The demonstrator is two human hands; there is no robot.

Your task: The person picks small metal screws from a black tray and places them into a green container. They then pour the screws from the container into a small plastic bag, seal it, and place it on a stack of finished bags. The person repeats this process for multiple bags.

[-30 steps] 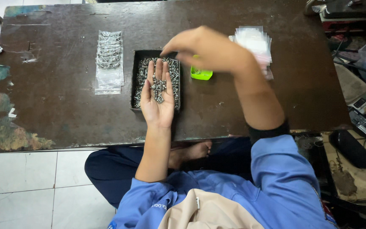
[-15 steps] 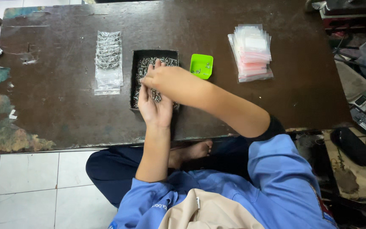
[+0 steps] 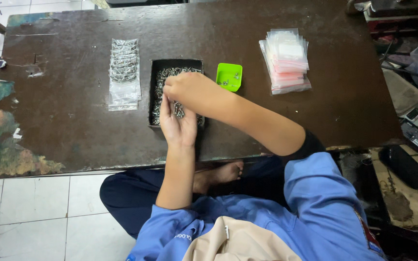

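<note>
Nearest to me I see blue sleeves and dark trousers, and a bare foot (image 3: 221, 172) tucked under the near edge of the table (image 3: 64, 121). The table is dark brown and scratched, with paint worn off at its near left corner.

My left hand (image 3: 179, 126) lies palm up over the near end of a black tray (image 3: 154, 92). Its fingers are spread open and flat, and a few little shiny metal pieces (image 3: 178, 110) rest on them. My right hand (image 3: 189, 87) reaches in from the right and sits just above the left fingers. Its fingers are curled down toward the pieces, but I cannot tell if they pinch one. My right arm crosses over the near right part of the tray and hides it.

The tray is full of the same small silver pieces (image 3: 164, 77). It sits in the middle of the table.

Just to the right of the tray is a small bright green dish (image 3: 229, 77), square, with a few tiny pieces in it. To the left of the tray lies a row of clear little bags (image 3: 124, 72) with silver bits inside. Farther right is a stack of flat clear bags (image 3: 286, 59) with pink and white parts.

Off the right side of the table I see dark clutter and cables (image 3: 412, 96).
</note>
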